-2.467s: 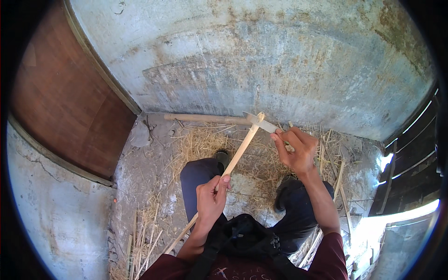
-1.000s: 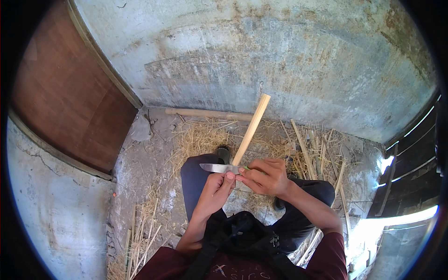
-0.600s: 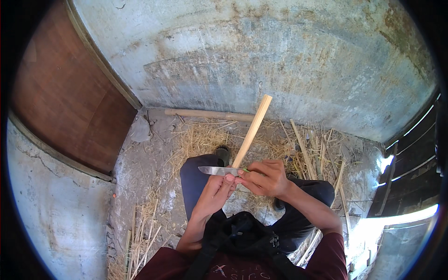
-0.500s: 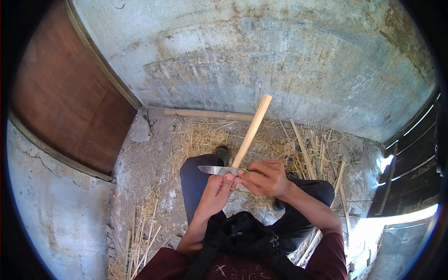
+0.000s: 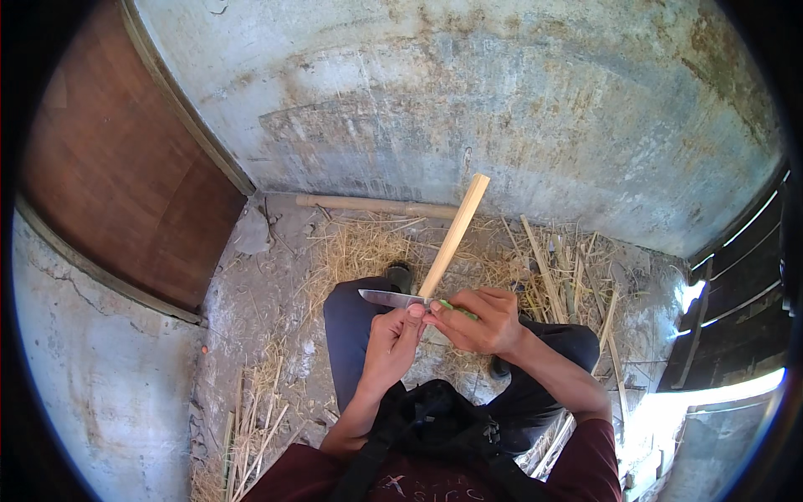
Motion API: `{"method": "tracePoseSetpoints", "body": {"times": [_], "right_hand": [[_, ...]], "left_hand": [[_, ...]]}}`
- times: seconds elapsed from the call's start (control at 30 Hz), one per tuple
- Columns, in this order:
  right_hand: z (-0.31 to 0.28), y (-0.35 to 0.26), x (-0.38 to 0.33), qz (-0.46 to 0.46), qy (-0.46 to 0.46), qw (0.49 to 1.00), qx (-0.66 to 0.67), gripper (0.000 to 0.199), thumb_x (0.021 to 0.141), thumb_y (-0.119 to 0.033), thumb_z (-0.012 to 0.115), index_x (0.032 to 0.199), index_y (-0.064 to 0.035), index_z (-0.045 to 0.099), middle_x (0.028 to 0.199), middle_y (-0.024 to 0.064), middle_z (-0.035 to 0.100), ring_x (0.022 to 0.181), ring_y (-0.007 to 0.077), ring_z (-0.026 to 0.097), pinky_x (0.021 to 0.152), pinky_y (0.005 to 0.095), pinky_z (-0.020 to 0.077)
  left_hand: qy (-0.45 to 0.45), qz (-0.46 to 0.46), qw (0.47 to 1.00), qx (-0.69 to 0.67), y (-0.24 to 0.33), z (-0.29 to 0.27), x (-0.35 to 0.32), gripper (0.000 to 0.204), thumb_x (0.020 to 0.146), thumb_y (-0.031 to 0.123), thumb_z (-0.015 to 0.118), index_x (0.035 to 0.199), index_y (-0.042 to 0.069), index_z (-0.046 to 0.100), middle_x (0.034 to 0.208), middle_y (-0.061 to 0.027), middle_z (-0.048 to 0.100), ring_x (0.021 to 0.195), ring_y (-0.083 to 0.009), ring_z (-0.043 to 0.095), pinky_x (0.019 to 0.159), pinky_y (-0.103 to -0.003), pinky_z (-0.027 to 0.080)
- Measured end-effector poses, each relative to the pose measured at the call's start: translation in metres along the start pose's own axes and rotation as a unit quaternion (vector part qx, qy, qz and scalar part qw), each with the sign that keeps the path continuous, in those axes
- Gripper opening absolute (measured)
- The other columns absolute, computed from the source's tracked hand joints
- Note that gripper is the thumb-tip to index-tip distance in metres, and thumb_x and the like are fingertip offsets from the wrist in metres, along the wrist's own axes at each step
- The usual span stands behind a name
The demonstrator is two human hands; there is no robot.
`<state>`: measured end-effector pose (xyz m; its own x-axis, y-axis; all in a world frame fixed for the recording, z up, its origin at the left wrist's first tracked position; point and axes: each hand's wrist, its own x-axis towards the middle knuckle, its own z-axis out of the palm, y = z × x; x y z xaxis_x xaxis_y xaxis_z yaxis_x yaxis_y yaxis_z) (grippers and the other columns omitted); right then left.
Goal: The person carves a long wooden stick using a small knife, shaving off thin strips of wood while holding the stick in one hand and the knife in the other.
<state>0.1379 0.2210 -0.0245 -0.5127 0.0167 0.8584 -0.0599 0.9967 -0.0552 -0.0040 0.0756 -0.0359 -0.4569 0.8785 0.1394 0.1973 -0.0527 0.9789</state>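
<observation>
Because the left hand (image 5: 393, 345) has its thumb right at the knife (image 5: 386, 298), a skid or a twist of the pale stick (image 5: 456, 238) could bring a cut. The left fingers look closed on its near end; the right hand (image 5: 487, 321) grips the knife. Beyond the 2 hands, the pale stick slants rightward toward the stained wall (image 5: 468, 100).

2 hands: 1 L hand (image 5: 395, 339), 1 R hand (image 5: 483, 318). 1 knife (image 5: 385, 298) w/ green handle. 1 pale bamboo strip (image 5: 454, 238) in hand. 1 bamboo pole (image 5: 376, 204) on flr. 1 brn door panel (image 5: 134, 167). 2 dk trouser legs (image 5: 351, 322). 2 dk shoes (image 5: 400, 276), 1 mostly hidden. 1 blk bag (image 5: 439, 414). 1 maroon shirt (image 5: 585, 468). Loose strips (image 5: 548, 272): several, overlapped, exact no. unclear.
</observation>
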Motion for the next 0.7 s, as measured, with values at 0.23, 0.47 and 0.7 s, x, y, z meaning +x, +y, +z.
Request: {"method": "tracePoseSetpoints", "body": {"times": [0.23, 0.47, 0.7], "right_hand": [[-0.002, -0.001, 0.001, 0.019, 0.015, 1.0, 0.011, 0.031, 0.075, -0.02, 0.095, 0.098, -0.0108, 0.077, 0.075, -0.0001, 0.065, 0.053, 0.0136, 0.06, 0.048, 0.027, 0.0434], [0.002, 0.003, -0.003, 0.011, 0.01, 0.999, 0.038, 0.021, 0.083, -0.022, 0.091, 0.097, -0.0134, 0.077, 0.076, -0.0031, 0.059, 0.051, 0.0102, 0.055, 0.046, 0.0266, 0.0428], [0.0, 0.001, 0.002, -0.007, 0.012, 1.0, 0.023, 0.026, 0.079, -0.02, 0.092, 0.098, -0.0121, 0.076, 0.075, -0.0013, 0.061, 0.052, 0.0119, 0.058, 0.047, 0.0265, 0.0437]], "left_hand": [[-0.002, -0.029, 0.999, -0.015, -0.004, -0.003, -0.004, 0.054, 0.115, 0.04, 0.054, 0.085, -0.003, 0.069, 0.063, 0.0043, 0.045, 0.061, -0.005, 0.038, 0.053, -0.03, 0.029], [-0.055, -0.005, 0.998, 0.005, -0.005, -0.01, -0.004, 0.062, 0.117, 0.05, 0.043, 0.088, 0.001, 0.069, 0.069, 0.0064, 0.05, 0.062, -0.0029, 0.039, 0.054, -0.025, 0.029], [-0.047, 0.009, 0.999, -0.007, 0.002, -0.007, -0.004, 0.062, 0.117, 0.047, 0.044, 0.095, 0.0, 0.076, 0.065, 0.0067, 0.048, 0.057, -0.0031, 0.039, 0.052, -0.026, 0.028]]}}
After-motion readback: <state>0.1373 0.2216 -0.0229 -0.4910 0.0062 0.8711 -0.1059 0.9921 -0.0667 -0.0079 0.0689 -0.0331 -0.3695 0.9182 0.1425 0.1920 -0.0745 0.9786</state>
